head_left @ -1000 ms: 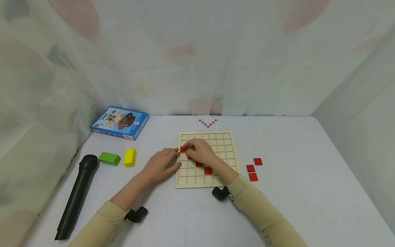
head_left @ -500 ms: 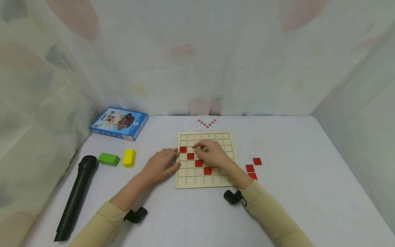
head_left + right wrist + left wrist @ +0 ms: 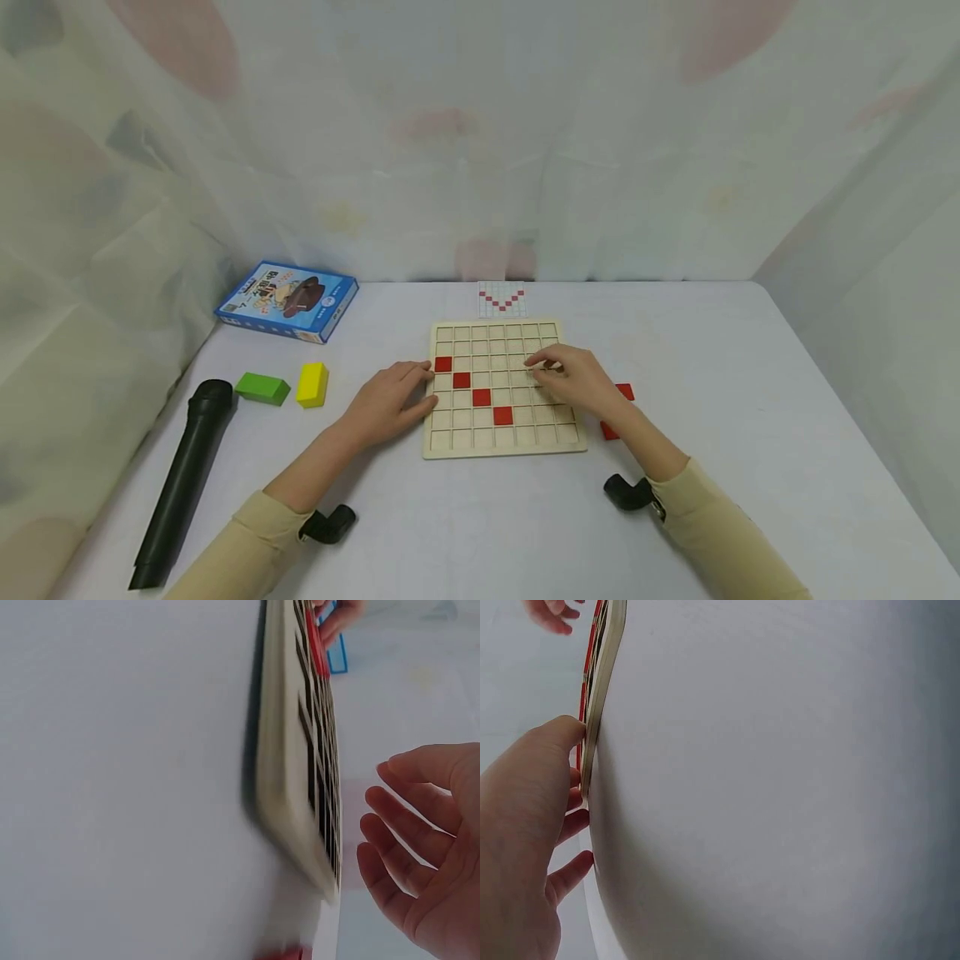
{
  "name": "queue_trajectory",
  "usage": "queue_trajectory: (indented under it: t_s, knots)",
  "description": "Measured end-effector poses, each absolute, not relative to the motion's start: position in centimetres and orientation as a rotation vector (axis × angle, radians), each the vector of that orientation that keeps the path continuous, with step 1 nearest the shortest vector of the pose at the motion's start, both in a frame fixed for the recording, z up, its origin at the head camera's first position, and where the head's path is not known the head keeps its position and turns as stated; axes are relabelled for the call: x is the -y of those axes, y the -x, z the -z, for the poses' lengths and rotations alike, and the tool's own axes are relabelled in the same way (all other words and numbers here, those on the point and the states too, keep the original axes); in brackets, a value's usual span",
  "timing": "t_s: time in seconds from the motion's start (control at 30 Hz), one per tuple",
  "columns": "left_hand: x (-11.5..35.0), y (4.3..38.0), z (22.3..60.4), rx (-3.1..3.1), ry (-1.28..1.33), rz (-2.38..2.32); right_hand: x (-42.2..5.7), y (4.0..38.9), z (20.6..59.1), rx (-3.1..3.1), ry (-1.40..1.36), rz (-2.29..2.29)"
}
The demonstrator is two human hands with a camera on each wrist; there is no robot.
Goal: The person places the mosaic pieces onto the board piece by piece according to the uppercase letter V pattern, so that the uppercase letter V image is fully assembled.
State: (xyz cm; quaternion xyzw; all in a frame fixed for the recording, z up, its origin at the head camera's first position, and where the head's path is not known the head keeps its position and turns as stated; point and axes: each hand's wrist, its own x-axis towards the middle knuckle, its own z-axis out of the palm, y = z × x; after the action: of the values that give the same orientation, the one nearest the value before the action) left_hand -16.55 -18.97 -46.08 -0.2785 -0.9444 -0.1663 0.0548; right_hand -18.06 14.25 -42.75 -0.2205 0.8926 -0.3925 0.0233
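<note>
A pale wooden grid board (image 3: 543, 437) lies on the white table, with several red square tiles (image 3: 502, 416) in a diagonal line stepping down from its left side. My left hand (image 3: 382, 402) rests at the board's left edge; in the left wrist view its thumb (image 3: 564, 732) touches that edge. Over the right part of the board is my right hand (image 3: 576, 379), fingers loosely bent and nothing between them, as the right wrist view also shows. Loose red tiles (image 3: 625, 391) lie right of the board, partly hidden by the right hand and forearm.
Behind the board lies a small card (image 3: 502, 300) printed with a red V of squares. To the left are a blue box (image 3: 288, 300), a green block (image 3: 261, 387), a yellow block (image 3: 312, 385) and a black microphone (image 3: 180, 483). A pale curtain (image 3: 600, 167) hangs behind the table.
My right hand has moved right, from the tile at the board's left side to the board's right part, uncovering the row of red tiles. My left hand has stayed at the left edge.
</note>
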Motion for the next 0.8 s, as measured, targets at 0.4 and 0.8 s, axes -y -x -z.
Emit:
queue_trajectory:
  t_s: [0.4, 0.8]
  knots:
    - [18.9, 16.5, 46.1, 2.859, 0.838, 0.517, -21.2, 16.1, 43.1, -2.881, 0.535, 1.108]
    - [18.9, 16.5, 46.2, 2.858, 0.837, 0.515, -25.4, 15.1, 43.7, -2.916, 0.556, 1.000]
